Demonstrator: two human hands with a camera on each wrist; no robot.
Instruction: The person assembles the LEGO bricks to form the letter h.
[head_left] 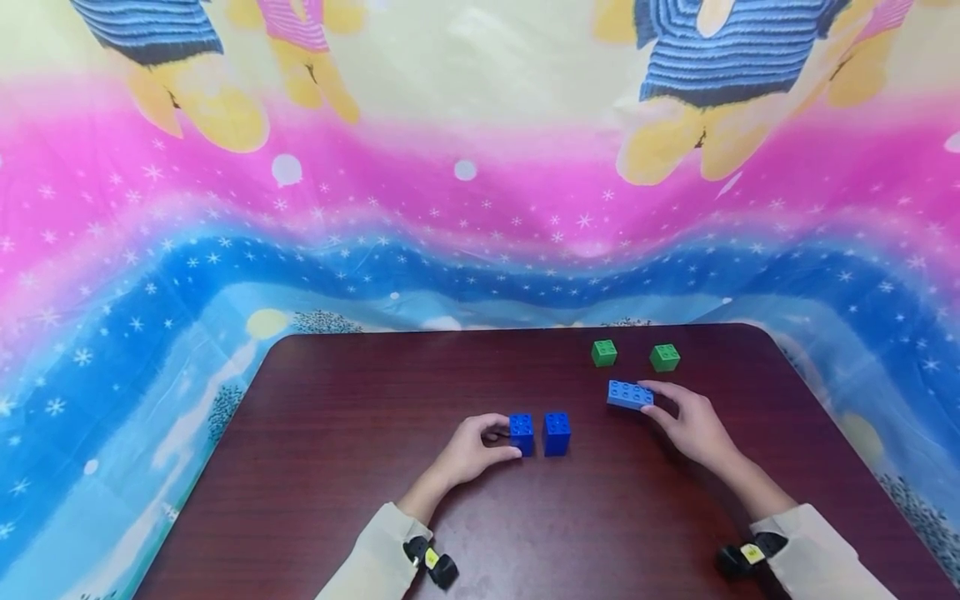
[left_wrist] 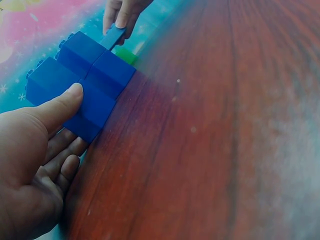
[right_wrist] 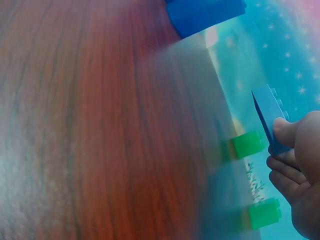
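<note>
Two dark blue block stacks stand side by side on the table, studs up. My left hand [head_left: 472, 450] holds the left stack [head_left: 521, 435] between thumb and fingers; in the left wrist view the thumb lies along its face. Just right of it, a narrow gap away, is the right stack [head_left: 557, 434]. My right hand [head_left: 693, 425] pinches the right end of a lighter blue eight-stud brick [head_left: 628, 394], thumb on the near side. In the right wrist view this brick [right_wrist: 270, 112] is held up off the table, studs facing away from the tabletop.
Two small green bricks, one [head_left: 604, 352] to the left and the other [head_left: 665, 357] to the right, sit near the far edge of the dark wooden table [head_left: 337, 417]. Behind the table hangs a colourful printed cloth [head_left: 465, 225]. A black camera is strapped to each wrist.
</note>
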